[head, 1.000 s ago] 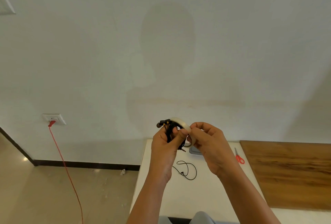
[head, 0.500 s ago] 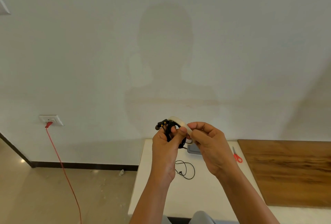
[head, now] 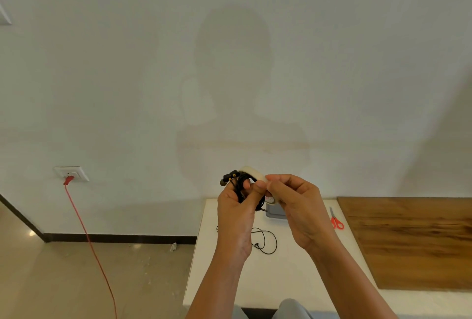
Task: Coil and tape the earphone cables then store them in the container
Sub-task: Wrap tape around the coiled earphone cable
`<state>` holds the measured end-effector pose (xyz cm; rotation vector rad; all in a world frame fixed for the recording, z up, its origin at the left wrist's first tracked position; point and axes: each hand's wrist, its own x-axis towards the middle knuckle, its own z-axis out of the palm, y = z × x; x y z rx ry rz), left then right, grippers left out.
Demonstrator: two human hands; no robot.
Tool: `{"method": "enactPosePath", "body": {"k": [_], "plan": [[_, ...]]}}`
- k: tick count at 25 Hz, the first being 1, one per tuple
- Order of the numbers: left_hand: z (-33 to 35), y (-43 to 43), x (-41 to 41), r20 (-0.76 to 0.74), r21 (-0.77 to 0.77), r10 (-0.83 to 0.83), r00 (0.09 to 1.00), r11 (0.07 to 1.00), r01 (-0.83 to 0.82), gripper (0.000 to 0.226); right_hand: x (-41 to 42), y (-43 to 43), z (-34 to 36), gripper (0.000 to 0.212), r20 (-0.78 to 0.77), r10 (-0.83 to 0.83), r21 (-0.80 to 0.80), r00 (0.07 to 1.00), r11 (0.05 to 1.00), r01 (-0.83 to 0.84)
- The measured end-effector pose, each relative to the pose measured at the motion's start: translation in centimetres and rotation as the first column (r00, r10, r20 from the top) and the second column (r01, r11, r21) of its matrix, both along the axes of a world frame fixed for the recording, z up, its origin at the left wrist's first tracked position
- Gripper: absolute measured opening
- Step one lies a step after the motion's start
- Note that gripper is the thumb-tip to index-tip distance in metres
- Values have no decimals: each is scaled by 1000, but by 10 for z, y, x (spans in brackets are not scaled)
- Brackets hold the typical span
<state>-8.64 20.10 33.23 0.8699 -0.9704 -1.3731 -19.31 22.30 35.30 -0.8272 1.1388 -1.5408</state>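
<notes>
Head view: we are clenching our left hand's fingers round the earphones and pinching the tape with our right hand.

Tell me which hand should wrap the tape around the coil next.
Right, probably. The right hand holds the tape roll beside the coiled black earphones, free to turn it. The left hand grips the earphones and would likely drop them if it let go.
</notes>
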Motion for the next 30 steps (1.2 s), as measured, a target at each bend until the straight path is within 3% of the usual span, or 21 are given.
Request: {"method": "enactPosePath", "body": {"k": [8,23,30], "plan": [[-1,0,-1,-13,27,41,999,999,-41,17,1,-1,-2,10,3,-12,-11,1000,1000,12],[-23,4,-8,0,75,107,994,991,-107,3,16,-5,-25,11,-5,-155,40,988,987,155],[-14,-3,-8,-5,86,125,992,989,-124,9,12,-7,-20,10,99,-62,58,993,997,56]]}}
